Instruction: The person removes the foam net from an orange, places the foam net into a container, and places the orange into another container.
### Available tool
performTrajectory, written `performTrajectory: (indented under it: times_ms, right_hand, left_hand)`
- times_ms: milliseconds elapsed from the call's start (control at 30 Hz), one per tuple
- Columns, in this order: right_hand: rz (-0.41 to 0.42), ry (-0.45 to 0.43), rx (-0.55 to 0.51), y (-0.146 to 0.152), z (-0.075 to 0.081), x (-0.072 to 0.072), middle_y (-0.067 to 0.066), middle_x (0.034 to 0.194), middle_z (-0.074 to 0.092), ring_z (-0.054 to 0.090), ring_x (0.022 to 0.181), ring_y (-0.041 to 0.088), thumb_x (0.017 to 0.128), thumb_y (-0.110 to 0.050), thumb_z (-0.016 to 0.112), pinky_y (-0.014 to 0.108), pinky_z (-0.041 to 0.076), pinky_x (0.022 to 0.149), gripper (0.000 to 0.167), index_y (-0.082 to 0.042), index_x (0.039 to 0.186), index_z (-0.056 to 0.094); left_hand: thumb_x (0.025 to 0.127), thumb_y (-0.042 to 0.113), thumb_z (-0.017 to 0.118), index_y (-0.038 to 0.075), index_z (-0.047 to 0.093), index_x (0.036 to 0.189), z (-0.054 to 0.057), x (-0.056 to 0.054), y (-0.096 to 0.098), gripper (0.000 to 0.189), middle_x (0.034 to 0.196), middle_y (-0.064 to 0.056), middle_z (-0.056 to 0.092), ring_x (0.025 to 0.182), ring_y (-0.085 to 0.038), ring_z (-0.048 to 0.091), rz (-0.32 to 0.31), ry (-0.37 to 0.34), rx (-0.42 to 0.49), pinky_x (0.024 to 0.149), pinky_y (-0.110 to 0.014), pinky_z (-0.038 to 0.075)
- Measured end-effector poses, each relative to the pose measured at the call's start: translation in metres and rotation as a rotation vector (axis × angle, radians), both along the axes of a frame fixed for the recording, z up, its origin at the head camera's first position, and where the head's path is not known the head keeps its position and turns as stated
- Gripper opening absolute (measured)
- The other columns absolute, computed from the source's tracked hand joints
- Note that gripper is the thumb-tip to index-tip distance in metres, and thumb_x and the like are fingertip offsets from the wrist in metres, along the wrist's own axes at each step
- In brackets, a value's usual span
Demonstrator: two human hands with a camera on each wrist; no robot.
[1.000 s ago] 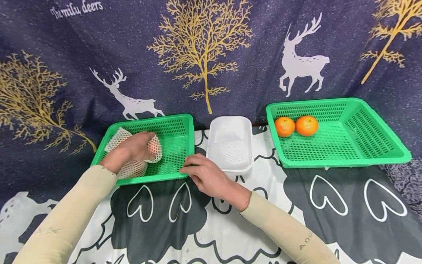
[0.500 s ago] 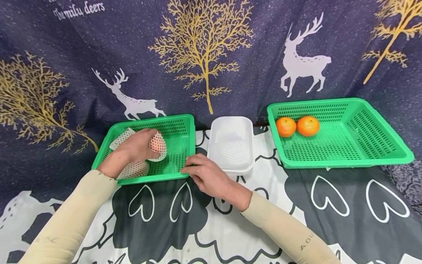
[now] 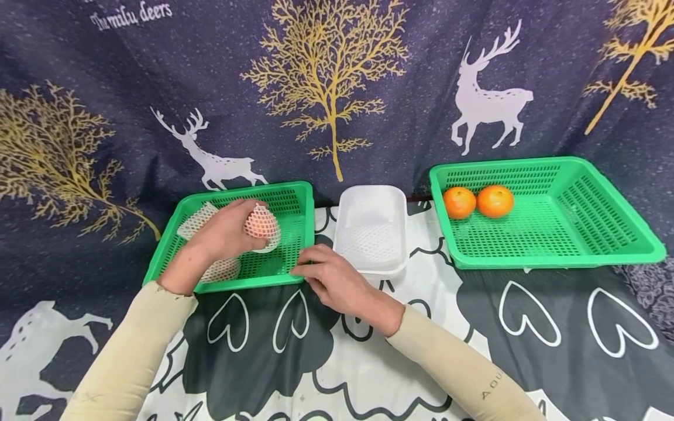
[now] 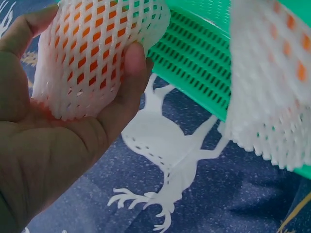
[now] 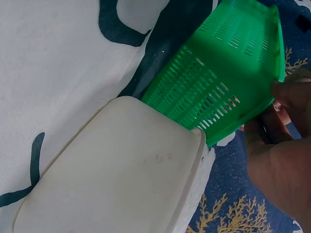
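My left hand [image 3: 229,231] grips an orange fruit in a white foam net [image 3: 261,227], held over the left green basket [image 3: 292,234]. In the left wrist view the fingers and thumb wrap the netted fruit [image 4: 90,53], whose orange skin shows through the mesh. Partly hidden by that hand, more netted fruit [image 3: 221,270] lies in the basket, and another white foam net [image 3: 197,221] is at its back left. My right hand [image 3: 337,280] pinches the same basket's rim at the front right corner; the right wrist view shows this hand [image 5: 282,160] at the rim.
Just right of that basket stands a white tray [image 3: 371,204] with a white mesh-patterned area [image 3: 371,242] inside. Farther right, another green basket [image 3: 558,257] holds two bare oranges [image 3: 495,201] at its left end. A dark printed curtain [image 3: 400,140] hangs behind; a patterned cloth [image 3: 389,374] covers the table.
My left hand has risen slightly and moved right with the netted fruit. The right hand keeps its hold on the basket rim. The head view has shifted slightly.
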State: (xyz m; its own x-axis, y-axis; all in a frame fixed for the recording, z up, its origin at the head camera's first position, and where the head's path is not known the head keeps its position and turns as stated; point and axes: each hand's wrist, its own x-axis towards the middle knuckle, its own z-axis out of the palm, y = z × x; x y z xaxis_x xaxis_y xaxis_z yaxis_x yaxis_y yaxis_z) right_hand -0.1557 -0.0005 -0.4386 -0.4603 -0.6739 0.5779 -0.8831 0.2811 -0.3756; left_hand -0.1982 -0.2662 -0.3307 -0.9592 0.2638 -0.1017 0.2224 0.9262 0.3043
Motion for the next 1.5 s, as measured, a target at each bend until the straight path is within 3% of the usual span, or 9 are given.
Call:
performTrajectory:
  times_ms: [300, 633, 1033, 1333, 1500]
  right_hand:
    - [0.008, -0.003, -0.011, -0.001, -0.001, 0.000, 0.006, 0.121, 0.070, 0.060, 0.122, 0.022, 0.099, 0.006, 0.065, 0.028, 0.043, 0.113, 0.029, -0.010, 0.119, 0.080]
    - [0.009, -0.001, -0.019, 0.000, 0.000, -0.001, 0.006, 0.120, 0.070, 0.061, 0.121, 0.023, 0.100, 0.006, 0.065, 0.028, 0.044, 0.113, 0.028, -0.009, 0.118, 0.080]
    - [0.012, -0.005, -0.004, 0.001, -0.003, -0.002, 0.005, 0.120, 0.070, 0.060, 0.119, 0.022, 0.099, 0.007, 0.066, 0.030, 0.046, 0.110, 0.029, -0.009, 0.119, 0.080]
    - [0.005, -0.012, -0.012, 0.001, -0.002, -0.001, 0.004, 0.119, 0.071, 0.060, 0.118, 0.021, 0.097, 0.007, 0.067, 0.030, 0.046, 0.109, 0.029, -0.009, 0.117, 0.081]
    - [0.003, -0.008, -0.023, 0.001, -0.003, -0.001, 0.006, 0.121, 0.072, 0.060, 0.120, 0.023, 0.098, 0.007, 0.066, 0.032, 0.046, 0.110, 0.028, -0.009, 0.116, 0.081]
  left_hand:
    - [0.090, 0.030, 0.083, 0.014, 0.049, 0.154, 0.004, 0.011, 0.012, 0.075, 0.154, -0.020, 0.049, 0.125, -0.040, 0.060, 0.019, 0.013, 0.057, 0.096, -0.059, 0.052]
    - [0.089, 0.029, 0.084, 0.016, 0.051, 0.153, 0.006, 0.015, 0.023, 0.073, 0.147, -0.016, 0.055, 0.117, -0.036, 0.062, 0.025, 0.090, 0.163, 0.092, -0.055, 0.053]
    - [0.092, 0.029, 0.084, 0.018, 0.051, 0.155, 0.002, 0.027, 0.035, 0.072, 0.159, -0.011, 0.049, 0.143, -0.036, 0.049, 0.000, 0.131, 0.313, 0.110, -0.060, 0.044]
    - [0.090, 0.025, 0.086, 0.018, 0.053, 0.154, -0.001, 0.035, 0.050, 0.072, 0.154, -0.010, 0.054, 0.138, -0.032, 0.053, -0.025, 0.205, 0.417, 0.105, -0.057, 0.047]
    - [0.090, 0.025, 0.087, 0.022, 0.052, 0.155, -0.003, 0.038, 0.062, 0.074, 0.153, -0.008, 0.054, 0.131, -0.030, 0.057, -0.028, 0.213, 0.459, 0.100, -0.054, 0.050]
